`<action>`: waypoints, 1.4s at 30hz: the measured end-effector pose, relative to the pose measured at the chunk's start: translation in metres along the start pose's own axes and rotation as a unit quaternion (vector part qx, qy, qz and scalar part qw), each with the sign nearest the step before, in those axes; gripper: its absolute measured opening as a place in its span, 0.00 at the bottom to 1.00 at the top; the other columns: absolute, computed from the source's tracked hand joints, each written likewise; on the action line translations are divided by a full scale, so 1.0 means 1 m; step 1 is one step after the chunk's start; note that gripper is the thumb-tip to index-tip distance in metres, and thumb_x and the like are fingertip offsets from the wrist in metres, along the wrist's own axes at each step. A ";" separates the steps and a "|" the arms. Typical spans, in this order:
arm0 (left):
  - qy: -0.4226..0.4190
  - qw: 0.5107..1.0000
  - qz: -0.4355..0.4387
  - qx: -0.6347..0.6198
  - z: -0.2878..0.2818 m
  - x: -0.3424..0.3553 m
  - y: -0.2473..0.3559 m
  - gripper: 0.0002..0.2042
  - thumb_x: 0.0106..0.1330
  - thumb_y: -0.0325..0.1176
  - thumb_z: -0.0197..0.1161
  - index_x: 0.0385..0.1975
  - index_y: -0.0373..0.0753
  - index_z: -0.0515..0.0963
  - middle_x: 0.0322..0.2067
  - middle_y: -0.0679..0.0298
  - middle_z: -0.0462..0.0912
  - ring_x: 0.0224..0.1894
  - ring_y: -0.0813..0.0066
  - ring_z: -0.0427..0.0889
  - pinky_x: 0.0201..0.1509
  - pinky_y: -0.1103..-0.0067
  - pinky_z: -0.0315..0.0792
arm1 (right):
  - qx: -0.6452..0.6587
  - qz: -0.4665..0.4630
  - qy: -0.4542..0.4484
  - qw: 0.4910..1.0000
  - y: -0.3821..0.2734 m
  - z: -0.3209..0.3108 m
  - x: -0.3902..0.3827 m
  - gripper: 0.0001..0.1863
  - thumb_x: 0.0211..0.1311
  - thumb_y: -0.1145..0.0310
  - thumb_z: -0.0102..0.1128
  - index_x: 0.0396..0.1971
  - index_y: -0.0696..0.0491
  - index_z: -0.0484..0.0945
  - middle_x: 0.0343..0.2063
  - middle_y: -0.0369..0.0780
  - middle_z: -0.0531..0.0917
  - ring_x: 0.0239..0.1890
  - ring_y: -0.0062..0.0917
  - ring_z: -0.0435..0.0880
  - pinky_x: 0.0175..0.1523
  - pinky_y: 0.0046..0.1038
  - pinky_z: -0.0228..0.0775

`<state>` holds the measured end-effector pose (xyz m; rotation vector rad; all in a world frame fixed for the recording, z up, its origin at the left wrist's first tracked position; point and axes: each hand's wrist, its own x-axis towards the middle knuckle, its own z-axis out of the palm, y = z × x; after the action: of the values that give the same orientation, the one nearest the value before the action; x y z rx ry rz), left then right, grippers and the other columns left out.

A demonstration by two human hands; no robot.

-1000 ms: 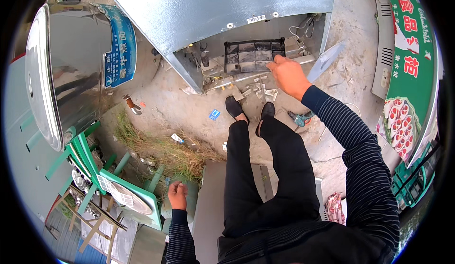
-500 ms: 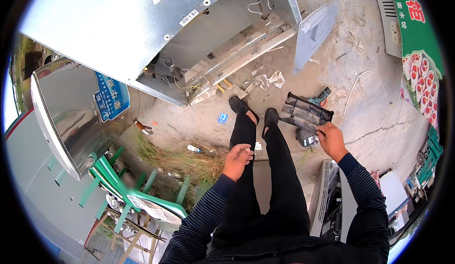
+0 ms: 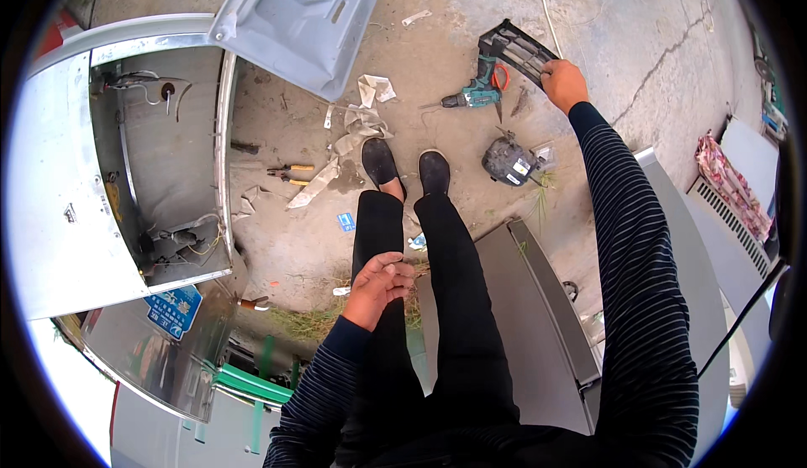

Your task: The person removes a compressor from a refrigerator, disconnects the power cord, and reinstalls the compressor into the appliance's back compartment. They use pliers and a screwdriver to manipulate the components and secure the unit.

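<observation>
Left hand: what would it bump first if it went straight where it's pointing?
The left hand would probably meet the right black trouser leg first, though it might pass above; depth is unclear.

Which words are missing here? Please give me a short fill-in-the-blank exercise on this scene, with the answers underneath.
1. The rectangular frame held by the right hand is ____ in colour.
2. The left hand shows in front of the person's ____ leg.
3. In the picture, the drill lies to the ____ of the pliers.
4. The small flat packet on the ground near the shoes is mostly ____.

Missing words: black; left; right; blue.
</observation>
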<state>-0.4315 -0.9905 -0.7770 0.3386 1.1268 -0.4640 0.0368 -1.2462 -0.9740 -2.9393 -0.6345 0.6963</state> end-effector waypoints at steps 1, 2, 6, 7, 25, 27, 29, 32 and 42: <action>0.003 1.000 -0.012 0.007 0.006 0.012 -0.002 0.15 0.77 0.40 0.60 0.58 0.42 0.76 0.47 0.63 0.86 0.45 0.73 0.85 0.52 0.74 0.79 | -0.002 0.005 0.002 1.000 0.011 0.001 0.001 0.11 0.57 0.66 0.60 0.34 0.51 0.90 0.39 0.48 0.89 0.43 0.48 0.87 0.53 0.45 0.79; 0.007 1.000 -0.024 0.012 0.011 0.024 -0.006 0.15 0.77 0.40 0.60 0.58 0.43 0.76 0.46 0.63 0.86 0.45 0.73 0.86 0.52 0.74 0.79 | -0.005 0.009 0.003 1.000 0.021 0.003 0.000 0.12 0.57 0.66 0.60 0.34 0.51 0.90 0.39 0.48 0.89 0.43 0.48 0.87 0.53 0.45 0.79; 0.063 0.996 -0.027 0.059 0.028 0.066 -0.022 0.14 0.77 0.40 0.60 0.56 0.43 0.77 0.44 0.63 0.86 0.42 0.73 0.86 0.49 0.74 0.80 | 0.002 0.022 0.026 0.999 0.070 0.015 0.003 0.12 0.59 0.66 0.59 0.35 0.52 0.90 0.39 0.49 0.89 0.43 0.49 0.87 0.54 0.45 0.79; 0.063 0.996 -0.035 0.056 0.031 0.079 -0.023 0.13 0.77 0.40 0.60 0.55 0.43 0.77 0.42 0.64 0.87 0.40 0.75 0.86 0.48 0.75 0.80 | 0.016 0.093 0.059 0.994 0.081 0.027 0.000 0.13 0.61 0.65 0.59 0.39 0.54 0.89 0.40 0.51 0.88 0.44 0.49 0.87 0.55 0.45 0.79; 0.136 0.965 -0.118 0.191 0.100 0.215 -0.071 0.10 0.77 0.37 0.58 0.50 0.42 0.79 0.38 0.65 0.86 0.37 0.78 0.85 0.44 0.78 0.79 | -0.001 0.075 -0.074 0.994 0.053 0.173 -0.193 0.17 0.60 0.55 0.69 0.42 0.52 0.84 0.42 0.44 0.86 0.47 0.43 0.85 0.52 0.40 0.79; 0.149 0.961 -0.132 0.191 0.094 0.202 -0.073 0.10 0.77 0.37 0.58 0.51 0.41 0.79 0.37 0.65 0.86 0.36 0.77 0.85 0.43 0.78 0.79 | 0.000 0.062 -0.146 0.987 0.055 0.192 -0.180 0.16 0.60 0.55 0.69 0.40 0.52 0.85 0.41 0.42 0.86 0.47 0.42 0.85 0.51 0.41 0.80; 0.155 0.960 -0.126 0.195 0.084 0.197 -0.069 0.10 0.78 0.37 0.57 0.51 0.40 0.79 0.37 0.64 0.86 0.36 0.77 0.84 0.43 0.78 0.79 | -0.025 0.020 -0.176 0.984 0.056 0.200 -0.168 0.14 0.60 0.56 0.68 0.34 0.52 0.86 0.37 0.42 0.87 0.43 0.40 0.87 0.47 0.44 0.80; 0.175 0.962 -0.084 0.193 0.077 0.201 -0.064 0.10 0.78 0.36 0.57 0.51 0.40 0.78 0.38 0.65 0.86 0.36 0.78 0.84 0.42 0.78 0.79 | -0.104 -0.040 -0.232 0.966 0.050 0.196 -0.152 0.12 0.59 0.58 0.67 0.37 0.47 0.90 0.40 0.39 0.88 0.46 0.37 0.87 0.45 0.42 0.79; 0.170 0.968 -0.073 0.171 0.081 0.203 -0.073 0.10 0.78 0.36 0.57 0.50 0.39 0.80 0.36 0.65 0.87 0.35 0.80 0.84 0.41 0.80 0.79 | -0.151 -0.082 -0.322 0.931 0.072 0.206 -0.120 0.17 0.63 0.50 0.64 0.37 0.48 0.90 0.41 0.40 0.91 0.46 0.35 0.90 0.47 0.41 0.79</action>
<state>-0.3349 -1.1288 -0.9332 0.6572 1.4117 -0.7537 -0.1249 -1.3686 -1.1188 -2.8215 -1.0995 1.7037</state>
